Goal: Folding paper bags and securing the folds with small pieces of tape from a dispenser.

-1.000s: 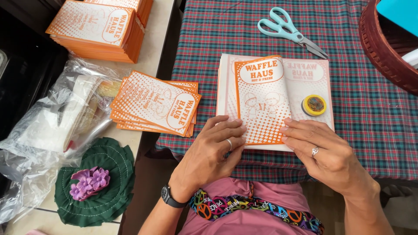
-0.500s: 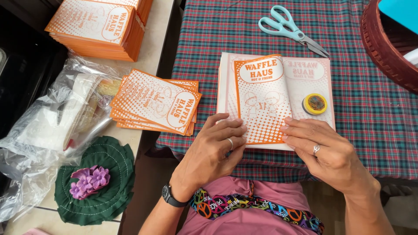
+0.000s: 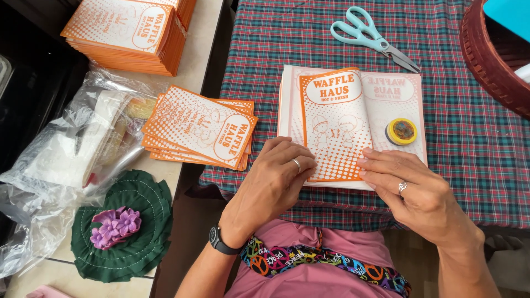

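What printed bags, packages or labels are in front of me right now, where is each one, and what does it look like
Open paper bag: on the plaid cloth, under left hand and right hand; flat, orange and white, dotted.
Small bag pile: left, on the counter edge; fanned, orange and white.
Tall bag stack: top left; neat orange block.
Clear plastic wrap: far left; crumpled.
Round yellow tin: lies on the open bag.

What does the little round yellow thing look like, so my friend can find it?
Start at the plaid tablecloth and find the orange-and-white paper bag that both hands press flat. Just right of it, on pale paper above the right hand, sits the small round yellow tin, the only round thing among flat sheets.
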